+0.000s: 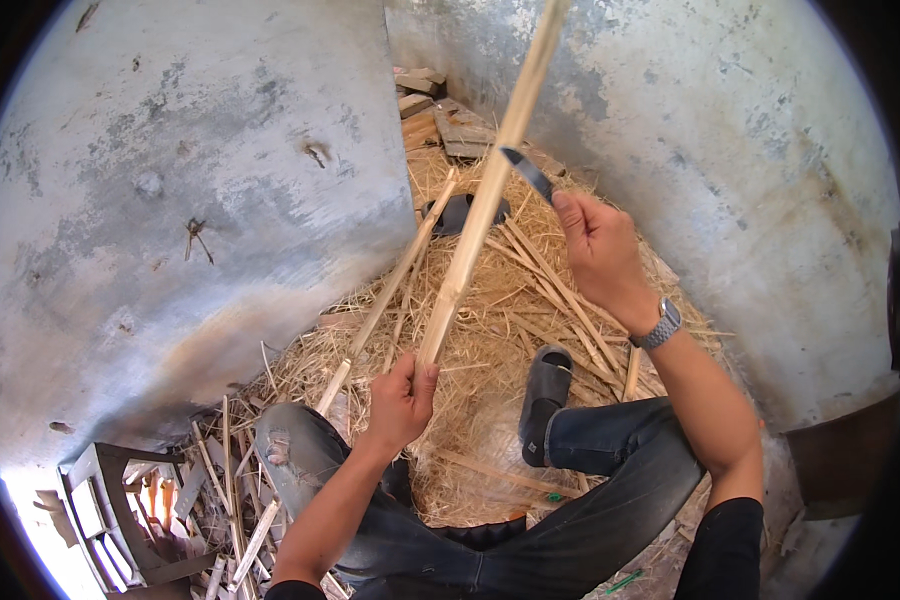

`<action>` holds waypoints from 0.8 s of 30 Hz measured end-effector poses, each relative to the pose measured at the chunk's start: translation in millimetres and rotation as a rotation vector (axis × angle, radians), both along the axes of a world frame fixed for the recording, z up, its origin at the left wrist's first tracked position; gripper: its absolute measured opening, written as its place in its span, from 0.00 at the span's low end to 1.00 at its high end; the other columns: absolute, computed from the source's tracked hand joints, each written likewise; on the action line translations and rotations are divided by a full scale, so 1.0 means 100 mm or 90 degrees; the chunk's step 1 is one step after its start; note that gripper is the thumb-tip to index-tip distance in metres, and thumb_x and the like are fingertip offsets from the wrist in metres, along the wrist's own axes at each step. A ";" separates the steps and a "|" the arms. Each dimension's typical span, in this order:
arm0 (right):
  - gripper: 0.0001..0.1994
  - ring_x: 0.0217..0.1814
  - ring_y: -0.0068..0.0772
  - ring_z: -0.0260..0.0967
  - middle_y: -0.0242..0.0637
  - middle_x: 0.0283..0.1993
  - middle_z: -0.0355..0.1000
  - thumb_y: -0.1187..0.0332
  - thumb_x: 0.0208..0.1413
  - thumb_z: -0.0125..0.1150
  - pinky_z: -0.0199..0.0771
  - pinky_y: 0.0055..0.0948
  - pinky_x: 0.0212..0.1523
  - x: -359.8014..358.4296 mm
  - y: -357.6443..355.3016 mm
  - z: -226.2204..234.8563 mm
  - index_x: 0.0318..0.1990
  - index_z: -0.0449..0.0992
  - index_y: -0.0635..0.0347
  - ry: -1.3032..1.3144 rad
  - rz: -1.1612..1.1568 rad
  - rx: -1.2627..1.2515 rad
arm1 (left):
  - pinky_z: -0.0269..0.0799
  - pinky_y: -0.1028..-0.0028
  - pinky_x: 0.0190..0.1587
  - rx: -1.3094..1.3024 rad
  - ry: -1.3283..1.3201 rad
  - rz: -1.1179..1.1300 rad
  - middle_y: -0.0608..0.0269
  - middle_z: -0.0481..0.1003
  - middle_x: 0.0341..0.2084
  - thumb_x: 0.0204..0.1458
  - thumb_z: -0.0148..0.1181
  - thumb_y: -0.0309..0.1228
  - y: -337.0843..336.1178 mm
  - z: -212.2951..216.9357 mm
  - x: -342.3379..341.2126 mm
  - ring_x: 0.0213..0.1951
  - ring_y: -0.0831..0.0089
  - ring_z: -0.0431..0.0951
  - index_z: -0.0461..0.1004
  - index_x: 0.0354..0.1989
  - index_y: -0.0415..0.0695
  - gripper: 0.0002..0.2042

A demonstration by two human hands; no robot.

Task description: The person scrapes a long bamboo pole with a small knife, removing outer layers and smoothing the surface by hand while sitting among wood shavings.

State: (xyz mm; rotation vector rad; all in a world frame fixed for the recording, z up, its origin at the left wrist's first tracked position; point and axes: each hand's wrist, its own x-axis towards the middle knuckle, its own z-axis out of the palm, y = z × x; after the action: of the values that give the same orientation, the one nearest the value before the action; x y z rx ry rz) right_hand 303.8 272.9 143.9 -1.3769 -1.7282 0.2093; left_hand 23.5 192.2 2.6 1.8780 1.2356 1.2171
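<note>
The left hand (402, 398) has its fingers wrapped tight round the lower end of a long pale stick (480, 205), propping it upright over the straw-strewn floor (490, 420), so that the right hand (595, 250), fingers clenched on a knife (526, 172), can lay the blade against its side.

Concrete floor (850, 540) between grey walls, mostly buried under a thick bed of pale wood shavings (490, 330). Long split bamboo strips (555, 285) scattered across the shavings toward the right wall. A dark sandal (458, 212) lying near the far end, stacked wooden boards (450, 125) beyond it. Broken slats and splinters (232, 500) heaped at the near left corner beside a plastic crate (110, 510).
</note>
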 end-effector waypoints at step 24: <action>0.28 0.16 0.33 0.59 0.38 0.15 0.64 0.52 0.74 0.51 0.58 0.36 0.21 -0.57 -0.09 -0.48 0.23 0.74 0.64 0.043 0.259 -0.372 | 0.60 0.69 0.19 -0.077 -0.036 -0.015 0.61 0.66 0.13 0.70 0.56 0.36 0.02 -0.14 -0.07 0.15 0.74 0.64 0.71 0.32 0.40 0.15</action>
State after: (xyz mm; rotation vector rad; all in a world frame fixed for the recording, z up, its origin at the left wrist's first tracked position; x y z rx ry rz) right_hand 246.9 263.4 95.5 -1.3670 -1.9594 1.0425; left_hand 16.4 194.1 -11.4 1.7539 1.2252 1.1493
